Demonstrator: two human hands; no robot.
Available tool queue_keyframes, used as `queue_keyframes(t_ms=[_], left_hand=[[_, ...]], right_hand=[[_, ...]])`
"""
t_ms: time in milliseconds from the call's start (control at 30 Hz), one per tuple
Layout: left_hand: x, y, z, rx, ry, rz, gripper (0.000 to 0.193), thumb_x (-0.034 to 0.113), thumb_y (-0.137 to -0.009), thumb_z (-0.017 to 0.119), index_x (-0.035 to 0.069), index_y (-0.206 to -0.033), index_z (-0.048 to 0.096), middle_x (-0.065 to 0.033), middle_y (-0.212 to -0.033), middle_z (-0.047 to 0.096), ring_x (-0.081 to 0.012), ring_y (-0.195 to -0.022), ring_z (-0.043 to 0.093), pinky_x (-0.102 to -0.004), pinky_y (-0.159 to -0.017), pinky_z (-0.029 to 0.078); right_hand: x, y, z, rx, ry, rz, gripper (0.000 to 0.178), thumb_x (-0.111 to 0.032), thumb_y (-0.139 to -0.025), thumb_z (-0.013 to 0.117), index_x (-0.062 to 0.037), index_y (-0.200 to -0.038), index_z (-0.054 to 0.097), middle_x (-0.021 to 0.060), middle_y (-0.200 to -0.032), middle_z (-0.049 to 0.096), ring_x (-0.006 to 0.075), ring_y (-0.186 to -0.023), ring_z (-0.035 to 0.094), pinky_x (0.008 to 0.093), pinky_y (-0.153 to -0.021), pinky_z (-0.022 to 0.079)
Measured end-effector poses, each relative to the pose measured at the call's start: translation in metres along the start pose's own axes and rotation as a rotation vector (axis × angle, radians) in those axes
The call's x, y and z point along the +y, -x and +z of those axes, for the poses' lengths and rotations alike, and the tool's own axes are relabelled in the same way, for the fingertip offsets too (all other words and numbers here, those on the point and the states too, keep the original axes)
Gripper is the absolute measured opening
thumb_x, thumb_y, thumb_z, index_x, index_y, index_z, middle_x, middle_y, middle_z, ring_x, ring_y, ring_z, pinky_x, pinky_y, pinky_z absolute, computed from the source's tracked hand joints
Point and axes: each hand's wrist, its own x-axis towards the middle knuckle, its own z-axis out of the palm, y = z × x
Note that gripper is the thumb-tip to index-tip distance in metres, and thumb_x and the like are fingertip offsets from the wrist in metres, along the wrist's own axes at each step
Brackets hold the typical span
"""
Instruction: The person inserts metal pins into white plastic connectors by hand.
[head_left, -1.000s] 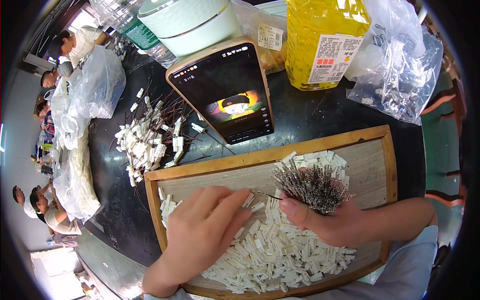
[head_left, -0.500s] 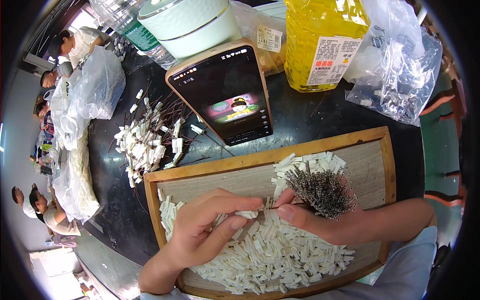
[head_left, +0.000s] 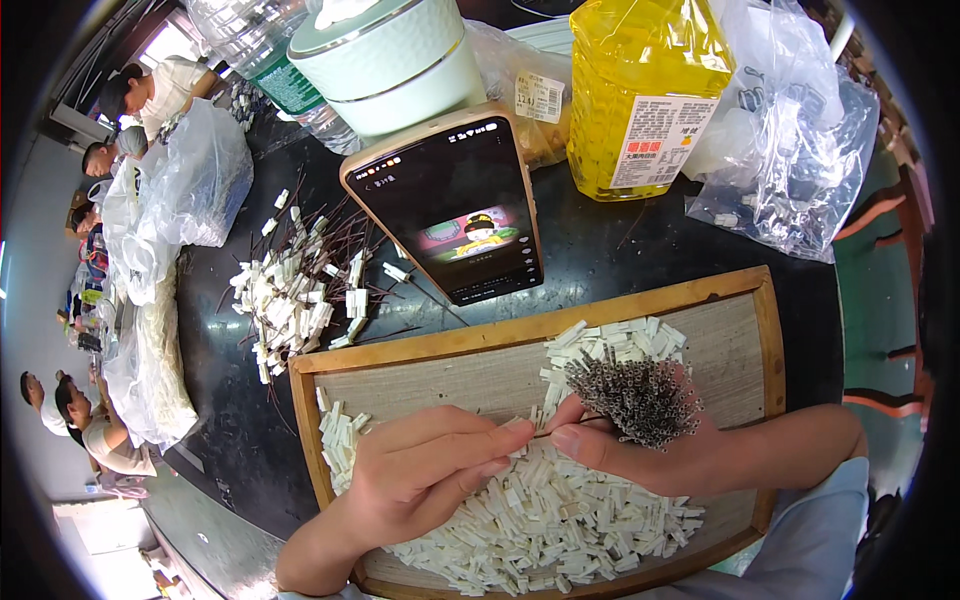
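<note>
Over a wooden-framed tray (head_left: 545, 325), my two hands meet fingertip to fingertip. My right hand (head_left: 640, 465) is closed around a bundle of thin dark wires (head_left: 635, 400), their metal-tipped ends fanned upward. One wire (head_left: 542, 434) sticks out from its thumb and forefinger toward my left hand. My left hand (head_left: 425, 465) pinches at that wire's end; the small white connector housing seen in it earlier is now mostly hidden by the fingers. Loose white connector housings (head_left: 560, 530) lie heaped in the tray beneath both hands.
Beyond the tray, a phone (head_left: 455, 210) leans on a pale green container (head_left: 390, 70). White housings with wires attached (head_left: 295, 310) lie to its left. A yellow bottle (head_left: 640, 100) and clear plastic bags (head_left: 780, 190) stand behind. Other people (head_left: 165, 95) sit farther left.
My left fingers have closed in and moved slightly right, up to the right thumb, covering the white housing. The wire bundle has shifted slightly left. The view has tilted a little.
</note>
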Motion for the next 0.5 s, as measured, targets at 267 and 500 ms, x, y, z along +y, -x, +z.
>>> queue_keyframes(t_ms=[267, 500], left_hand=[[0.006, -0.002, 0.003, -0.027, 0.062, -0.046, 0.029, -0.007, -0.072, 0.065, -0.003, -0.100, 0.066, -0.0138, -0.084, 0.065, -0.0191, -0.071, 0.064, -0.0243, -0.060, 0.050], [0.005, -0.002, 0.002, -0.016, 0.119, -0.137, 0.020, -0.001, -0.077, 0.065, -0.003, -0.097, 0.067, -0.0129, -0.084, 0.065, -0.0183, -0.070, 0.062, -0.0254, -0.061, 0.048]], right_hand=[[0.005, -0.001, 0.001, -0.055, 0.044, -0.204, 0.016, -0.011, -0.083, 0.067, 0.0009, -0.094, 0.064, 0.0038, -0.087, 0.068, 0.0031, -0.081, 0.060, 0.0200, -0.070, 0.049], [0.011, -0.003, 0.000, -0.062, 0.089, -0.237, 0.017, -0.013, -0.083, 0.068, -0.0007, -0.094, 0.064, 0.0035, -0.083, 0.067, 0.0022, -0.077, 0.056, 0.0218, -0.067, 0.048]])
